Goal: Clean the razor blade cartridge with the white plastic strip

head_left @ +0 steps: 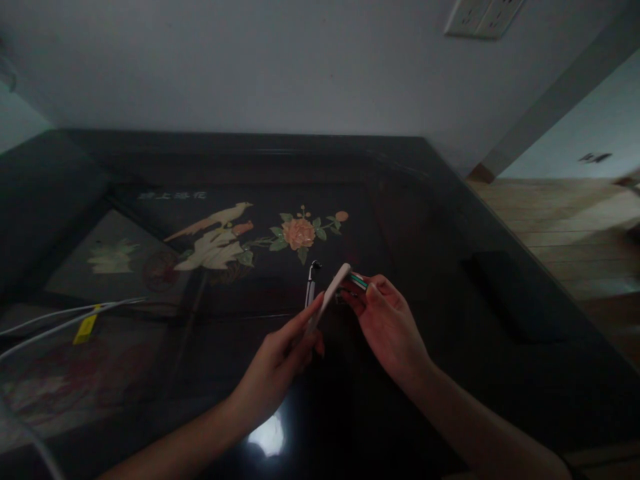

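A dark lacquered surface (450, 280) fills most of the view, its glossy top inlaid with a pale bird, leaves and an orange flower (299, 233). That flower serves as the landmark here. Behind it a plain white wall (250, 60) rises, carrying a white socket plate (483, 15) far up and to the right. Right of the surface lies a light wooden floor (575, 227). Well to the left of the flower, white cables (65, 319) run across the surface, with a yellow tag (85, 328) on one of them.

Below the flower, toward the person, both bare hands meet over the surface. The left hand (280, 363) comes up from the lower left, its grip closed round the lower part of a slim white stick-like piece (331, 295), which slants up and to the right. The right hand (387, 327) sits just right of it, fingers pinched on a small object with green and white stripes (359, 281) at the upper end of the white piece; the two things appear to touch there, though the light is too dim to be sure. Just below the flower, left of the white piece's tip, a thin dark and silvery pen-like item (311, 287) stands out; whether it rests on the surface or in the left hand cannot be told.
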`<action>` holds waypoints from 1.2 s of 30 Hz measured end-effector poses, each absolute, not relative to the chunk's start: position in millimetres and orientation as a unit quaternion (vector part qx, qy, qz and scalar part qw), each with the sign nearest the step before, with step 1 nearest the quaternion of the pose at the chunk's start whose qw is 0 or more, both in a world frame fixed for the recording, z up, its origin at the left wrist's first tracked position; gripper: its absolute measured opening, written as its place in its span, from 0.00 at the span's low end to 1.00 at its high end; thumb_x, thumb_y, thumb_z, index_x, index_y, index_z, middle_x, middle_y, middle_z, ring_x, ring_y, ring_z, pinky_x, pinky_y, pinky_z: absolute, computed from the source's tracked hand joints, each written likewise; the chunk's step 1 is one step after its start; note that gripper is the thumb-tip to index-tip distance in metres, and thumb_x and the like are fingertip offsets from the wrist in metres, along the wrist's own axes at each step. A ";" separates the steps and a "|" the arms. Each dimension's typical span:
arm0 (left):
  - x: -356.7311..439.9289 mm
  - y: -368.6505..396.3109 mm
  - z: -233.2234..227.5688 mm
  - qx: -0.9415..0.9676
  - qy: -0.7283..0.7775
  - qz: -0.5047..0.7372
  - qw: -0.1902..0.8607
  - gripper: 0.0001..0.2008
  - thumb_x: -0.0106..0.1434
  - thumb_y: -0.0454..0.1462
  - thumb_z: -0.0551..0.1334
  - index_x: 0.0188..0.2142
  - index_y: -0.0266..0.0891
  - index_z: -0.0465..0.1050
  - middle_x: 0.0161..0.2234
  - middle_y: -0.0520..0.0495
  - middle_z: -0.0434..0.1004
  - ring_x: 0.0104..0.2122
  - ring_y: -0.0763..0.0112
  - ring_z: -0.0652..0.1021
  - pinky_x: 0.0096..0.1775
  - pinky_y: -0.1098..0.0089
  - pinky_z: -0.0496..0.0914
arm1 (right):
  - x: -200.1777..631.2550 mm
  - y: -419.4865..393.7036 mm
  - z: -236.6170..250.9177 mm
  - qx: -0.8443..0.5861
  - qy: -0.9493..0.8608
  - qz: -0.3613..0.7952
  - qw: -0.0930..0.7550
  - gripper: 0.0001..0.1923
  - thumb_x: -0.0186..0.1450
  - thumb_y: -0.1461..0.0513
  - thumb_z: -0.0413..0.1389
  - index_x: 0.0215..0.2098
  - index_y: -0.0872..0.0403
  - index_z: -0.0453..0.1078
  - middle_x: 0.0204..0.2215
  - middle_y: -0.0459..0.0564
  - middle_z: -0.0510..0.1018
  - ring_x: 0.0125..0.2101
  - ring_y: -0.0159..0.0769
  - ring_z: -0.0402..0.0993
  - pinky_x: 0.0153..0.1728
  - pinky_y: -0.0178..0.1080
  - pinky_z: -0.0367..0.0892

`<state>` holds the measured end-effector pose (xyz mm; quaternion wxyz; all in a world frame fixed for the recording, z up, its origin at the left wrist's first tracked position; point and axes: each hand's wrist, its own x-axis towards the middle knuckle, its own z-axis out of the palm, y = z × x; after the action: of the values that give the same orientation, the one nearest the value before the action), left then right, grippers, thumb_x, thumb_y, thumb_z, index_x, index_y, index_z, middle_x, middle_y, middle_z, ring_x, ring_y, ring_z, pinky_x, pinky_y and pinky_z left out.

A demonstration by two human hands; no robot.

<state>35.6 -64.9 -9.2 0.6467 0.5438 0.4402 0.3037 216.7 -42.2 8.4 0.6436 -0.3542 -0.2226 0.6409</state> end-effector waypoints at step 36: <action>34.7 -65.7 -10.9 0.574 0.440 0.275 0.634 0.28 0.70 0.39 0.53 0.68 0.44 0.54 0.26 0.55 0.60 0.25 0.75 0.60 0.27 0.74 0.57 | 216.8 -41.4 3.7 -0.360 -0.215 0.638 0.646 0.10 0.51 0.59 0.71 0.22 0.49 0.74 0.36 0.43 0.82 0.38 0.36 0.77 0.48 0.42 0.71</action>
<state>34.7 -65.7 -10.9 0.6342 0.5736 0.4396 0.2748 216.8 -41.4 3.7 0.6460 -0.3595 -0.2145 0.6383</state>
